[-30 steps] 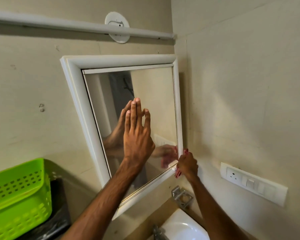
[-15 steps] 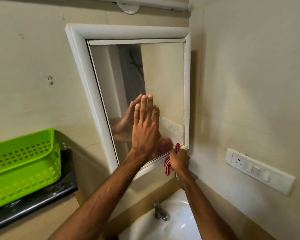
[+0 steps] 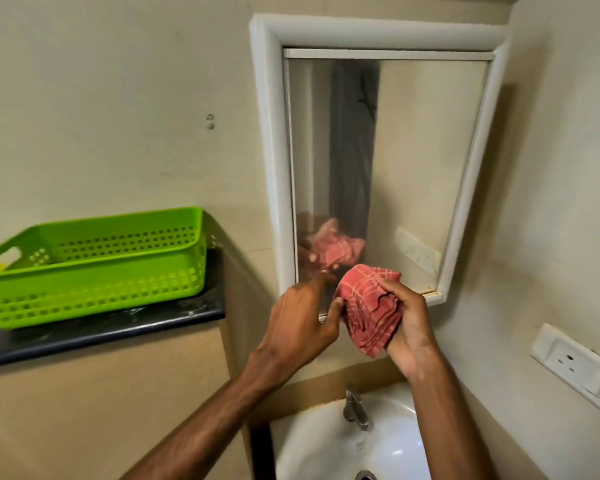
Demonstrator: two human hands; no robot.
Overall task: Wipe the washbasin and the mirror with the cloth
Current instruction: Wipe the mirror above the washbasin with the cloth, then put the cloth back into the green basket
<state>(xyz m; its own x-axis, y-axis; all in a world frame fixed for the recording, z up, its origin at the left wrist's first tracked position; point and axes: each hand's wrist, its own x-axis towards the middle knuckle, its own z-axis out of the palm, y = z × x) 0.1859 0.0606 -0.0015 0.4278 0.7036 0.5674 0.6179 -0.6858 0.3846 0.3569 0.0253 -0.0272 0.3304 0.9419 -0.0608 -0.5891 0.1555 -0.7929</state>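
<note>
A white-framed mirror (image 3: 413, 161) hangs on the beige wall, and the white washbasin (image 3: 319, 448) with a metal tap (image 3: 354, 408) sits below it. In front of the mirror's lower edge, off the glass, my right hand (image 3: 411, 332) holds a bunched red checked cloth (image 3: 369, 311). My left hand (image 3: 300, 322) is beside it, thumb and fingertips pinching the cloth's left edge. The cloth and fingers are reflected in the lower glass.
A green perforated basket (image 3: 97, 265) stands on a black counter (image 3: 101, 332) to the left. A white switch and socket plate (image 3: 579, 370) is on the right wall. Two small screws (image 3: 210, 121) stick out of the wall left of the mirror.
My left hand has come off the mirror glass and down to the cloth. My right hand has left the frame's bottom right corner and turned the cloth up between both hands. The view has dropped lower.
</note>
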